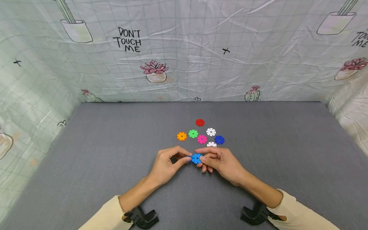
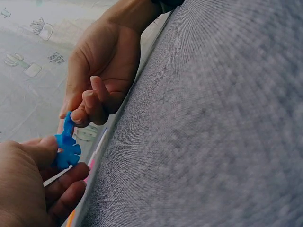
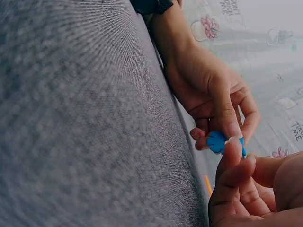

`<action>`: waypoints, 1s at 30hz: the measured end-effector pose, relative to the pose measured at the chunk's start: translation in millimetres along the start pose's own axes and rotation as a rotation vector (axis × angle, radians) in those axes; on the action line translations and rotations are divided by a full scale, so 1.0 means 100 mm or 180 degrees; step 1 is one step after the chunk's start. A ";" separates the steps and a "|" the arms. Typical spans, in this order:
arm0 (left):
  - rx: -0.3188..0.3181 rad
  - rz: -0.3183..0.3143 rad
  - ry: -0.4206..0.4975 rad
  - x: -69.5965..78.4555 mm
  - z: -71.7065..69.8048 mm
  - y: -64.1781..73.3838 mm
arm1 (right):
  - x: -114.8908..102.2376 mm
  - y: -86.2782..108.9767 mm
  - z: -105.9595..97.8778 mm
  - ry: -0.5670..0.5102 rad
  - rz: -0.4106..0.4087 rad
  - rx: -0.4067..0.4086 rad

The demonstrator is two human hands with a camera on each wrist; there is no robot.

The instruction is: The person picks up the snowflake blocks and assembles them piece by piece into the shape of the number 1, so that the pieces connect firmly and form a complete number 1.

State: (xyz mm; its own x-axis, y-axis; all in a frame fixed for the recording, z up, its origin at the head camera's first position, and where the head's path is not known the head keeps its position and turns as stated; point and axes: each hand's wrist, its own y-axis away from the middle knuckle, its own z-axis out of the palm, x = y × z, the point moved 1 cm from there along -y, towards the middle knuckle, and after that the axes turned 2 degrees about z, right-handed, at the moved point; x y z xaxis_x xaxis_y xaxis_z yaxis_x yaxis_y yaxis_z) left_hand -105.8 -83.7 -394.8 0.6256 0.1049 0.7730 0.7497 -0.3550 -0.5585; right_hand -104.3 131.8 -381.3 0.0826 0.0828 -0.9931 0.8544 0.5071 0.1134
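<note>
Two light blue notched discs meet at an angle between the hands, slot against slot. My left hand [image 1: 166,164] pinches one disc between thumb and fingers. That disc shows broad side in the right wrist view, a blue notched disc [image 3: 216,141] partly covered by the thumb. From the other side, my right hand [image 1: 225,163] pinches the second blue disc [image 1: 196,156] by its edge, its index finger stretched above and the lower fingers loosely bent. Fingertips hide part of the joint.
Just beyond the hands lie loose notched discs on the grey table [image 1: 115,143]: orange [image 1: 181,134], green [image 1: 193,131], pink [image 1: 202,136], red [image 1: 200,120], dark blue [image 1: 219,137] and two white, one white disc [image 1: 211,129] farther back. A printed curtain [image 1: 187,48] hangs behind.
</note>
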 end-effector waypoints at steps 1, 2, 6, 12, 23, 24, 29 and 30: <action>-0.0003 0.0001 -0.0061 0.00 0.00 0.00 | 0.00 0.00 0.00 0.0004 0.0005 0.0017; -0.0019 -0.0003 -0.0123 -0.01 0.00 0.00 | -0.01 0.00 0.00 0.0007 0.0009 0.0029; -0.0173 0.0051 -0.0200 -0.03 0.00 0.00 | -0.01 0.01 0.01 0.0031 0.0066 0.0099; -0.0343 0.0214 -0.0133 -0.04 0.00 0.00 | -0.01 0.02 0.04 0.0056 0.0142 0.0156; -0.0366 0.0520 -0.0174 -0.03 0.01 -0.02 | -0.02 0.03 0.07 0.0137 0.0164 0.0132; -0.0362 0.0558 -0.0188 -0.01 0.01 -0.02 | -0.02 0.03 0.07 0.0140 0.0162 0.0118; -0.0337 0.0661 -0.0215 0.17 0.00 -0.09 | -0.02 0.03 0.06 0.0184 0.0114 0.0064; -0.0339 0.0698 -0.0211 0.21 0.00 -0.10 | -0.01 0.03 0.06 0.0183 0.0114 0.0065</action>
State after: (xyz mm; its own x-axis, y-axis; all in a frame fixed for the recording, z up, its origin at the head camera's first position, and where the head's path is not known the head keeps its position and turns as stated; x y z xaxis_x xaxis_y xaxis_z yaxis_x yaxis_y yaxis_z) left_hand -100.7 -78.1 -373.2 0.7863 0.0740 0.6135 0.5696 -0.4715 -0.6732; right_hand -98.8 127.9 -379.7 0.0842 0.1502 -0.9851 0.8618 0.4853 0.1476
